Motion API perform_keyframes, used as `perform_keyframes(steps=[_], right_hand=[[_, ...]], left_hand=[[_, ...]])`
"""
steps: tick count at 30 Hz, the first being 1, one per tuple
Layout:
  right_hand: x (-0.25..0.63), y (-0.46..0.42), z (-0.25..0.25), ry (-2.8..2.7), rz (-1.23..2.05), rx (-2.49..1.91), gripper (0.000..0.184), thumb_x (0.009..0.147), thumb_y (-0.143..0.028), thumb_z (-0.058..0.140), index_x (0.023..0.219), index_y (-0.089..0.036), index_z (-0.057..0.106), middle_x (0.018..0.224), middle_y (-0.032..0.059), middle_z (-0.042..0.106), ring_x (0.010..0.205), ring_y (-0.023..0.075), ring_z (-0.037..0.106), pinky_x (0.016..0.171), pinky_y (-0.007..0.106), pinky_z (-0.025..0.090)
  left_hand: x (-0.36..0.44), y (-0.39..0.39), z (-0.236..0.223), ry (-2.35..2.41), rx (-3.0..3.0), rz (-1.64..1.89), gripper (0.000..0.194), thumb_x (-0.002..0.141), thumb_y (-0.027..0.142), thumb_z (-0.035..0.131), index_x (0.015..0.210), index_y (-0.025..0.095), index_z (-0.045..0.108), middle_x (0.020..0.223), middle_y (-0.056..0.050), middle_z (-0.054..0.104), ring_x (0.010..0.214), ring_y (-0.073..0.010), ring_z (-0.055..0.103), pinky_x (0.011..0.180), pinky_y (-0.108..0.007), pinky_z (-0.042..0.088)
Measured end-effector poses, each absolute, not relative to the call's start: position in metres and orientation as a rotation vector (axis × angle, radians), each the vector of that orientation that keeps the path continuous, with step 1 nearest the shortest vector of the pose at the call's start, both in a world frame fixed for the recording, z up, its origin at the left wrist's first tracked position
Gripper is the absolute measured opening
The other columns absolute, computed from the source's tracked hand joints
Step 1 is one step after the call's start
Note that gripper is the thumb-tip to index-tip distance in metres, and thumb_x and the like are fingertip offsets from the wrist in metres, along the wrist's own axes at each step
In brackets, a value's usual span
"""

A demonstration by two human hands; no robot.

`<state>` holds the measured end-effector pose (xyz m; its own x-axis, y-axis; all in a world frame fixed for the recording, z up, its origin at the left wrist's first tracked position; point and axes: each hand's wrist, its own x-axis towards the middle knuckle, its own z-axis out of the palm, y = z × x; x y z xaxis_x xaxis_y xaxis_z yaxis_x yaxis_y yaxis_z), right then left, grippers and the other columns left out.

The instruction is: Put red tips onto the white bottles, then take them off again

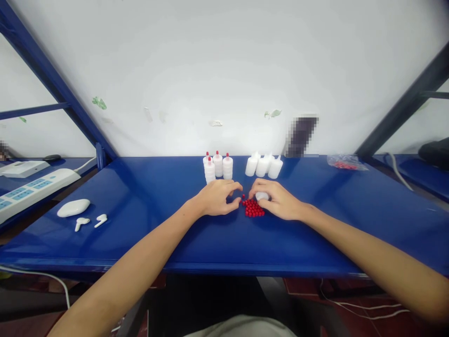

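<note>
1. White squeeze bottle (262, 195), partly hidden by fingers, is in the right hand (275, 197), just above or beside the red caps on the blue counter (210, 243).
2. Right hand: its thumb and fingers are curled closed around that bottle, with part of the white plastic showing between them.
3. Left hand (218, 197): partly open, thumb and fingers apart with a gap between them, it has hold of nothing visible; its fingertips are near the caps.
4. Small red caps (255, 209) lie in a tight cluster between the hands, with a few looser ones along its far left edge.
5. Four red-tipped bottles (228, 167) stand upright just beyond the left hand.
6. Uncapped white bottles (275, 169) stand grouped beyond the right hand, their nozzles bare.
7. White earbuds (102, 218) lie beside their closed case (73, 208) at the counter's left; a clear plastic bag (345, 163) with red contents lies at the far right.
</note>
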<state>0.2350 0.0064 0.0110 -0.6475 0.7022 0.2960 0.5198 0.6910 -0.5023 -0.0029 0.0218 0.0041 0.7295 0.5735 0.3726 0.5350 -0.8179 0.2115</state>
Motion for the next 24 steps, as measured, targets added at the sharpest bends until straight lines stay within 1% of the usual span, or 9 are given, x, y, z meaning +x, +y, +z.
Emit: perform_keyframes(steps=[2, 4, 5, 9, 13, 17, 24], right_hand=[[0.2355, 0.0064, 0.0108, -2.437, 0.514, -0.949, 0.023, 0.078, -0.012, 0.049, 0.089, -0.019, 0.068, 0.093, 0.0046, 0.061, 0.084, 0.0193, 0.058, 0.076, 0.032, 0.043], [0.2358, 0.0064, 0.0105, -2.449, 0.505, -0.953, 0.023, 0.078, -0.013, 0.049, 0.089, -0.019, 0.068, 0.094, 0.0045, 0.061, 0.084, 0.0191, 0.058, 0.075, 0.031, 0.043], [0.2359, 0.0064, 0.0104, -2.454, 0.502, -0.952, 0.023, 0.078, -0.013, 0.05, 0.09, -0.019, 0.069, 0.094, 0.0045, 0.06, 0.083, 0.019, 0.058, 0.075, 0.031, 0.043], [0.2359, 0.006, 0.0106, -2.46, 0.515, -0.951, 0.025, 0.078, -0.013, 0.05, 0.092, -0.018, 0.07, 0.094, 0.0048, 0.06, 0.082, 0.0187, 0.057, 0.072, 0.03, 0.043], [0.236, 0.006, 0.0111, -2.472, 0.509, -0.958, 0.029, 0.078, -0.013, 0.05, 0.098, -0.018, 0.071, 0.096, 0.0054, 0.06, 0.079, 0.0183, 0.057, 0.071, 0.03, 0.044], [0.2369, 0.0068, 0.0111, -2.492, 0.47, -0.931, 0.032, 0.077, -0.012, 0.051, 0.101, -0.018, 0.072, 0.096, 0.0056, 0.061, 0.082, 0.019, 0.058, 0.074, 0.032, 0.044], [0.2406, 0.0082, 0.0097, -2.531, 0.422, -0.909, 0.035, 0.077, -0.014, 0.052, 0.105, -0.019, 0.073, 0.096, 0.0059, 0.061, 0.084, 0.0201, 0.059, 0.079, 0.034, 0.044]], left_hand=[[-0.0028, 0.0211, 0.0045, 0.927, 2.871, 0.54, 0.035, 0.087, 0.035, 0.056, 0.117, 0.018, 0.058, 0.092, -0.005, 0.065, 0.079, -0.0184, 0.062, 0.073, -0.029, 0.047], [-0.0018, 0.0206, 0.0044, 0.948, 2.883, 0.465, 0.04, 0.088, 0.039, 0.056, 0.122, 0.019, 0.056, 0.101, -0.007, 0.065, 0.088, -0.021, 0.063, 0.078, -0.031, 0.048], [-0.0011, 0.0204, 0.0044, 0.959, 2.883, 0.435, 0.04, 0.089, 0.041, 0.055, 0.122, 0.019, 0.055, 0.103, -0.007, 0.064, 0.09, -0.0218, 0.063, 0.08, -0.032, 0.048], [0.0016, 0.0198, 0.0049, 0.983, 2.869, 0.37, 0.038, 0.092, 0.043, 0.051, 0.123, 0.022, 0.055, 0.099, -0.005, 0.062, 0.088, -0.021, 0.062, 0.078, -0.032, 0.047], [0.0037, 0.0194, 0.0036, 0.967, 2.852, 0.409, 0.035, 0.091, 0.042, 0.052, 0.12, 0.023, 0.057, 0.094, -0.003, 0.057, 0.082, -0.0189, 0.058, 0.074, -0.03, 0.045], [0.0055, 0.0194, 0.0008, 0.909, 2.823, 0.49, 0.032, 0.09, 0.039, 0.055, 0.116, 0.021, 0.06, 0.096, -0.005, 0.054, 0.086, -0.0188, 0.056, 0.078, -0.031, 0.046], [0.0065, 0.0216, -0.0007, 0.873, 2.771, 0.539, 0.029, 0.089, 0.032, 0.056, 0.115, 0.022, 0.062, 0.103, -0.005, 0.052, 0.09, -0.018, 0.056, 0.085, -0.031, 0.047]])
